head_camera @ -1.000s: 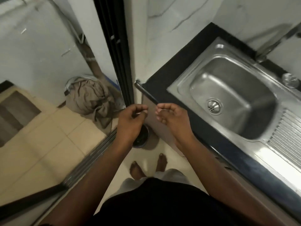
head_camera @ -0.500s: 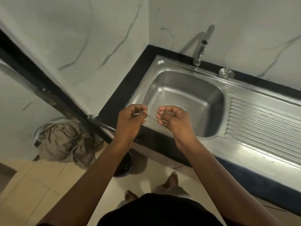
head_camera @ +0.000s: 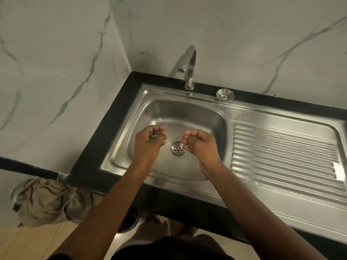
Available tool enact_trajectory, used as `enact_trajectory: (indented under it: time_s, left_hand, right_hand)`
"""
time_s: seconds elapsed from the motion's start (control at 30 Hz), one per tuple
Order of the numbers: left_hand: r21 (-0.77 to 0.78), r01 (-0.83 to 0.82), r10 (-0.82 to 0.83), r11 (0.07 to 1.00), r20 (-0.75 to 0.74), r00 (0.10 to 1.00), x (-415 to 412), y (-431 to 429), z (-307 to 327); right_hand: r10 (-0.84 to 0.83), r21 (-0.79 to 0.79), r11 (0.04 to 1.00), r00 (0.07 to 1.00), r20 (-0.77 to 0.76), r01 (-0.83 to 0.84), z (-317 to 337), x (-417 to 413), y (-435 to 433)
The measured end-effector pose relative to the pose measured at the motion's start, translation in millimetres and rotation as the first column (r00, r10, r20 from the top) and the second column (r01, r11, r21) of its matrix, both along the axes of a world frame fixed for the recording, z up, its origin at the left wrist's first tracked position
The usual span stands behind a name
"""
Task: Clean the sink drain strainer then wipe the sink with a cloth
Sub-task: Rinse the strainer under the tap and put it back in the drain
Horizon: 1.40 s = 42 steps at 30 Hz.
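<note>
A stainless steel sink (head_camera: 210, 113) is set in a black counter. Its drain (head_camera: 177, 150) with small holes lies in the middle of the basin. A round metal drain strainer (head_camera: 225, 95) rests on the sink's back rim, right of the tap (head_camera: 189, 72). My left hand (head_camera: 149, 142) hovers over the basin just left of the drain, fingers curled in, nothing seen in it. My right hand (head_camera: 201, 144) hovers just right of the drain, fingers likewise curled and holding nothing visible. No cloth lies in or on the sink.
A ribbed draining board (head_camera: 281, 156) extends to the right of the basin. Marble-patterned walls close the corner behind and to the left. On the floor at lower left stands a basin with a crumpled brownish cloth (head_camera: 47, 201); a dark bin (head_camera: 129, 220) sits under the counter edge.
The view has swung from the floor and doorway to straight over the sink. Both hands, still curled the same way, now hang over the basin on either side of the drain.
</note>
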<state>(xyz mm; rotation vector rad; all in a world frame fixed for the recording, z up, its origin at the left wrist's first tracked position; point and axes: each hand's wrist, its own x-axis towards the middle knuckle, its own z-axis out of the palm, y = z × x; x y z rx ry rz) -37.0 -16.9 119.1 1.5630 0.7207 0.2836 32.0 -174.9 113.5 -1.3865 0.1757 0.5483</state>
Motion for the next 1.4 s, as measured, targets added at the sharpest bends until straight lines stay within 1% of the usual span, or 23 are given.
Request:
enact_trajectory:
  time_s: [0.3,0.4,0.53,0.73,0.8,0.93,1.0,1.07,1.13,1.2,1.3,1.37,1.4]
  left_hand:
    - [0.060,0.139,-0.139,0.989,0.002,0.990,99,12,-16]
    - [0.074,0.157,-0.158,0.985,0.009,0.987,136,22,-19]
    - [0.115,0.186,-0.189,0.976,0.013,0.982,183,37,-21]
    - [0.207,0.228,-0.232,0.951,-0.006,0.973,248,47,-25]
    - [0.245,0.220,-0.226,0.944,-0.006,0.974,263,47,-29]
    - [0.255,0.189,-0.184,0.948,-0.042,0.982,281,47,-31]
    - [0.297,0.148,-0.149,0.944,-0.018,0.989,283,46,-29]
    - [0.351,0.135,-0.147,0.927,0.009,0.989,284,47,-31]
    - [0.354,0.174,-0.180,0.919,-0.016,0.984,287,53,-34]
    - [0.329,0.220,-0.214,0.918,-0.054,0.975,290,60,-39]
    - [0.280,0.238,-0.235,0.930,-0.043,0.971,292,68,-44]
    - [0.245,0.241,-0.239,0.939,-0.036,0.970,294,73,-51]
    - [0.222,0.249,-0.246,0.943,-0.042,0.968,295,75,-55]
  right_hand:
    - [-0.150,0.016,0.989,0.989,-0.020,0.150,-17,42,-9]
    - [-0.199,0.032,0.979,0.979,-0.040,0.200,-20,50,-4]
    - [-0.232,0.012,0.972,0.972,-0.039,0.233,-26,63,5]
    - [-0.292,-0.003,0.956,0.956,-0.029,0.292,-34,82,19]
    - [-0.313,-0.006,0.950,0.949,-0.038,0.313,-37,88,22]
    - [-0.322,-0.012,0.947,0.946,-0.034,0.322,-44,102,25]
    - [-0.319,-0.018,0.948,0.947,-0.027,0.319,-48,110,24]
    - [-0.348,-0.027,0.937,0.937,-0.027,0.347,-53,122,22]
    - [-0.396,-0.064,0.916,0.918,-0.009,0.395,-59,139,17]
    - [-0.454,-0.151,0.880,0.891,0.016,0.451,-64,159,10]
    - [-0.558,-0.320,0.774,0.828,0.062,0.546,-71,189,-3]
    - [-0.584,-0.426,0.702,0.803,0.115,0.571,-73,207,-10]
    - [-0.582,-0.461,0.682,0.803,0.130,0.568,-74,215,-12]
